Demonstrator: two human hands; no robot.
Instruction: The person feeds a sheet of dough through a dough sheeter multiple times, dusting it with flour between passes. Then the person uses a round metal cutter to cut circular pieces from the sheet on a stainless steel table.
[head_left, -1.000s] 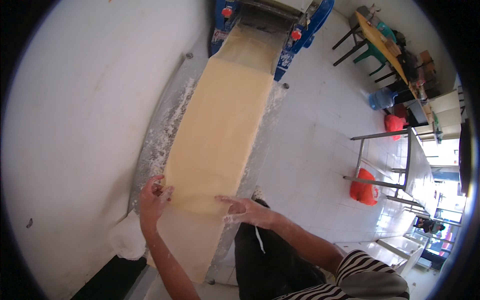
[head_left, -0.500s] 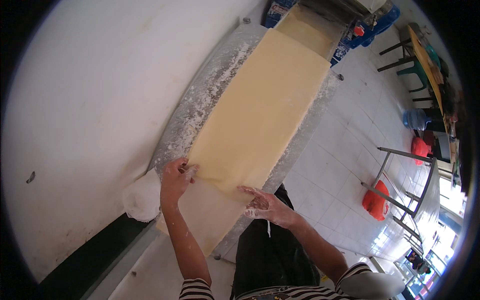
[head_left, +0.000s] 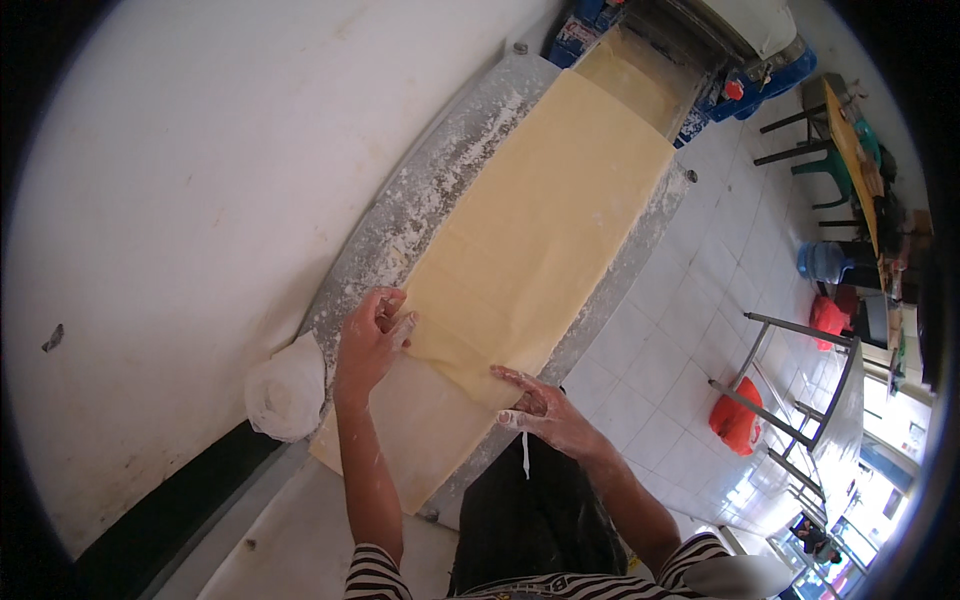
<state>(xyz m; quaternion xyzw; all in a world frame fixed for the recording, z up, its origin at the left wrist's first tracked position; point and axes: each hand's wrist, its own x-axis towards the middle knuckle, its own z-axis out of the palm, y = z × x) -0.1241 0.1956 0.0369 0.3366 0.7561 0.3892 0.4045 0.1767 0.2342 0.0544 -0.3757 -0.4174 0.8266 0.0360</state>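
Observation:
A long, pale yellow dough sheet (head_left: 545,220) lies along a floured metal table, its far end by a machine. Its near edge is wrinkled and slightly raised, lying over a paler layer (head_left: 420,420) of dough below. My left hand (head_left: 372,338) pinches the sheet's near left corner between curled fingers and thumb. At the near right corner, my right hand (head_left: 548,412) grips the edge, forefinger stretched along the top and thumb lower down. Flour whitens the fingers of both hands. What lies under the right fingers is partly hidden.
The grey tabletop (head_left: 400,235) has scattered flour along its left side. A white plastic-wrapped roll (head_left: 288,390) sits against the wall at the near left. Beyond the table's far end stands a blue machine (head_left: 700,75). A metal-framed table (head_left: 800,400) and red bags (head_left: 737,415) are at right.
Both hands have shifted slightly away from me along the table, still at the sheet's near corners. The whole view has turned a little.

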